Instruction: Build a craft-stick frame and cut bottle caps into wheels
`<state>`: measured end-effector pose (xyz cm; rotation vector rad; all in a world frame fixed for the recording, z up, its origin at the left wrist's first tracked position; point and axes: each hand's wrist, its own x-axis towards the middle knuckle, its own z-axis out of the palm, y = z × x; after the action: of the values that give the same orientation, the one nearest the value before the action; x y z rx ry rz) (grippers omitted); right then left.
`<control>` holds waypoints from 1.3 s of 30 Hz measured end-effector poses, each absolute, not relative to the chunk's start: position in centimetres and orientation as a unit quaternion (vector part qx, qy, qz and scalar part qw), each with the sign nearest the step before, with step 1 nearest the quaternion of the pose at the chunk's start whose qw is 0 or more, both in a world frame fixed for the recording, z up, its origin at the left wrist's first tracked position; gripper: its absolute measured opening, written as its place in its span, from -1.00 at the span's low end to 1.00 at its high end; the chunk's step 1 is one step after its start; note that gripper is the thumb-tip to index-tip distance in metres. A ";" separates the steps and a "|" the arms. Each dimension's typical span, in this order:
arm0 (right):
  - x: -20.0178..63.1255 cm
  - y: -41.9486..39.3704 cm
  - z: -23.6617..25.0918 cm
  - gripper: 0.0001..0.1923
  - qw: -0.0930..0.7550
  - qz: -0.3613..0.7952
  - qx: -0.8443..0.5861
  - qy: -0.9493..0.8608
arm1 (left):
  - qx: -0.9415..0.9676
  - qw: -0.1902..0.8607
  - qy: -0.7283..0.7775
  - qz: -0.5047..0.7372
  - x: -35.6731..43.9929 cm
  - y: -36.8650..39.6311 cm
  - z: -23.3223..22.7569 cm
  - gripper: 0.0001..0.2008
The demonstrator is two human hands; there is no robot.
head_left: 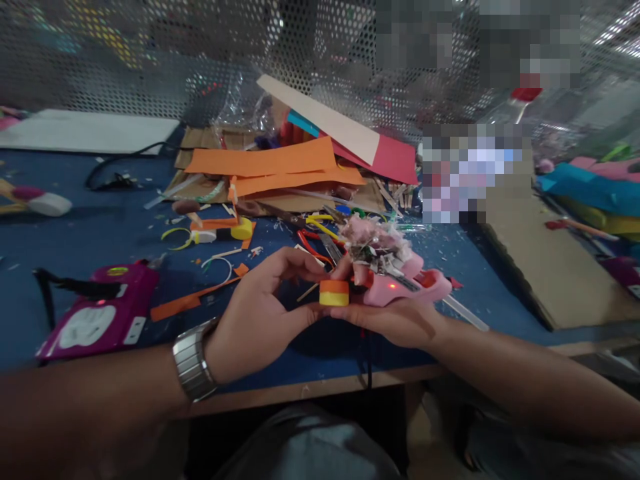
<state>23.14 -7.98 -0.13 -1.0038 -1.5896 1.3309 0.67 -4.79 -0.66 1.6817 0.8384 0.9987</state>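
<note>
Between my two hands, above the table's front edge, is a small round piece (334, 293) with an orange upper band and a yellow lower band, perhaps rolled paper. My left hand (270, 307), a metal watch on its wrist, pinches it from the left with thumb and fingers. From the other side the thumb and fingertips of my right hand (395, 323) close on it. A pink glue gun (387, 290) with a lit red light shows at my right palm; whether that hand also grips it, I cannot tell. Pinkish scraps (375, 243) are bunched just above the gun.
A purple box-like device (103, 310) with a black cable stands at left. Behind my hands lie red-handled pliers (315, 247), an orange and yellow paper model (220, 230), and orange sheets (265, 163) on cardboard. More cardboard (555, 273) is at right, before a perforated screen (165, 67).
</note>
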 end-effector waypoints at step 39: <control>23.7 -6.8 -0.7 -0.50 0.519 0.627 -0.395 -0.427 | 0.693 0.490 0.350 0.396 0.9 -4.7 -0.7 -0.75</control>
<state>23.67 -6.80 -0.69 -0.9464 -1.0230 1.5033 0.87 -4.73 -0.75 1.6833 0.8498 0.9625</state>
